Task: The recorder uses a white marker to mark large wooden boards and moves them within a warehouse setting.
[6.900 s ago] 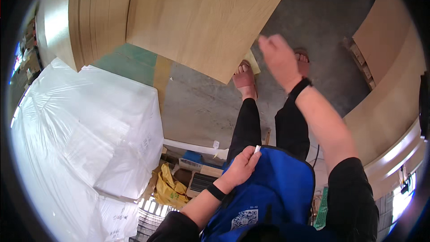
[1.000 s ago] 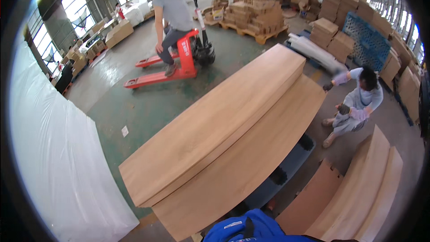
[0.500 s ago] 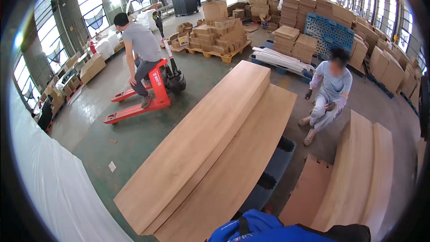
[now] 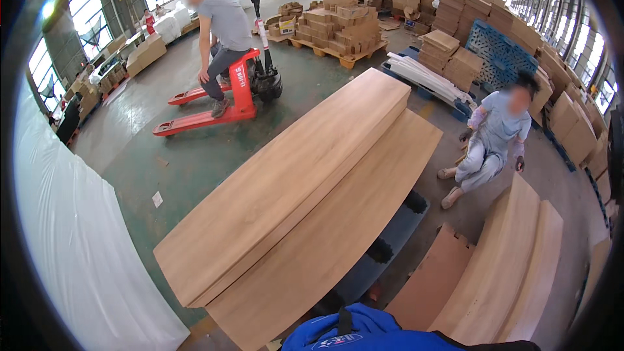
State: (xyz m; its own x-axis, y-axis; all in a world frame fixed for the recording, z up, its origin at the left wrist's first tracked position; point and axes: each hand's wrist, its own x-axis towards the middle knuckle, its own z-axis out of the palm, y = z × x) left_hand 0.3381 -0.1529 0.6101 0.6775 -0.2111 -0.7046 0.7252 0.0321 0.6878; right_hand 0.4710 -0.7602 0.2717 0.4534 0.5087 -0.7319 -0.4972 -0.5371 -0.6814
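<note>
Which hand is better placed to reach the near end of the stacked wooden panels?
Likely the left: the wooden panels end nearest on the left of the blue jacket. Neither hand is in view, so that is only a guess.

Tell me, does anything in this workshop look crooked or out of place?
Slightly. The top stack of wooden panels sits shifted to one side of the wider stack beneath, so their long edges do not line up. Nothing looks spilled or broken.
</note>
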